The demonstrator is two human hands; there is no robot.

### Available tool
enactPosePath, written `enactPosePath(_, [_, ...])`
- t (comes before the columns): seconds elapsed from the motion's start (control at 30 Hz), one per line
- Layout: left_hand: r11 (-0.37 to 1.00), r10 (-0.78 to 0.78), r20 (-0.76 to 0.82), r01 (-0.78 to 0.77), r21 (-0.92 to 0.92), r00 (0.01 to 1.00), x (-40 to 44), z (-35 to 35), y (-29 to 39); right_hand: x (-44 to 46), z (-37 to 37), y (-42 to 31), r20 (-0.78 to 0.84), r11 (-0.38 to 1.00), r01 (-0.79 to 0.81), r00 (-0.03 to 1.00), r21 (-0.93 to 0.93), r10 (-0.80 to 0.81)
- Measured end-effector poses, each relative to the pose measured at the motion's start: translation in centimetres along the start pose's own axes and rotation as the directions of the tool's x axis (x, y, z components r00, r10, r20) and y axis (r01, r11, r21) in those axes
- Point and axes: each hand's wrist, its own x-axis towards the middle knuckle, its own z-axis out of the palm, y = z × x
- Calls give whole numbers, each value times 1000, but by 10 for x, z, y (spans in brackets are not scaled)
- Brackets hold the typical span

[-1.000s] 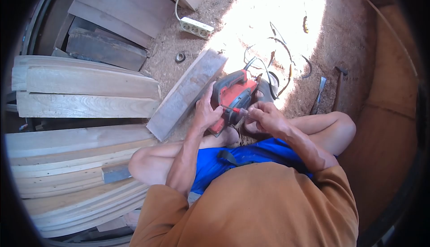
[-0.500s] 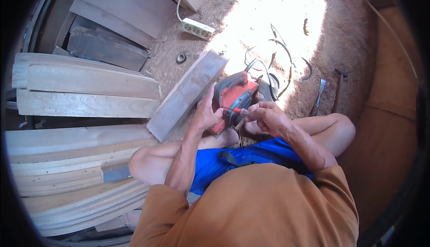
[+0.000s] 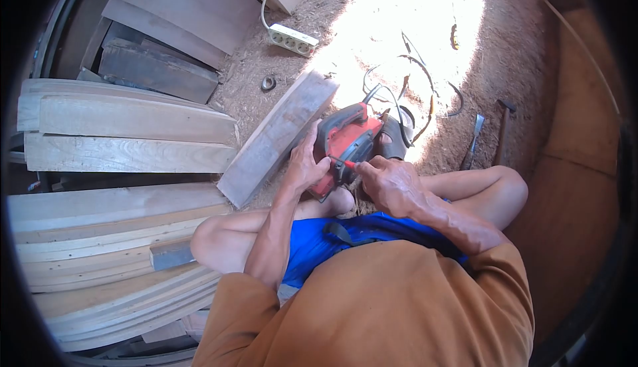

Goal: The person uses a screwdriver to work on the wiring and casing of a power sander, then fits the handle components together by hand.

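A red and black electric planer is tilted on its side over my crossed legs, its black cable running off the far end. My left hand is closed around its near left side, thumb by the screwdriver's shaft. My right hand grips a screwdriver, back of the hand turned up. The red part of the screwdriver shows ahead of my fist, with its thin shaft pointing at the planer's side. My fist hides most of the handle, and I cannot make out what the tip touches.
A thick wooden beam lies just left of the planer. Stacked boards fill the left side. Beyond are a power strip and a roll of black tape. At right lie a chisel and a hammer.
My right hand has rolled over on the screwdriver, from fingertips around the handle to a fist with its back up. My left hand and the planer have barely moved.
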Motion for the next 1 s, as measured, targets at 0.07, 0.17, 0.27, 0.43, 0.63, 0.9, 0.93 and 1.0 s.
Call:
enactPosePath(0.07, [1000, -6, 8, 7, -24, 1000, 0, 1, 0, -3, 10, 8, -39, 985, -27, 999, 171, 34])
enactPosePath(0.17, [999, 6, -1, -6, -37, 1000, 1, 1, -1, -4, 39, 25, 0, 800, -159, 981, 578, 195])
enactPosePath(0.27, [1000, -14, -18, 14, -17, 1000, 0, 3, 2, 3, 37, 26, 286, 401, -435, 880, 806, 381])
enactPosePath(0.43, [999, -10, -81, 7, -37, 997, 4, 11, -7, 15, 8, 21, 558, -17, -609, 714, 793, 424])
enactPosePath(0.63, [975, -33, -79, 15, -221, 996, 3, 13, -12, 7, -20, 6, 52, 978, -95, 995, 184, 87])
enactPosePath(0.9, [997, -18, -35, 16, -77, 999, 1, 8, -11, 1, 7, 14, 49, 914, -143, 990, 380, 134])
enactPosePath(0.93, [998, -17, -30, 15, -62, 999, 1, 8, -11, 2, 13, 17, 16, 828, -187, 978, 529, 210])
enactPosePath(1.0, [1000, -21, -32, 20, -15, 999, -3, 7, -8, 9, 13, 29, 360, 371, -533, 822, 761, 442])
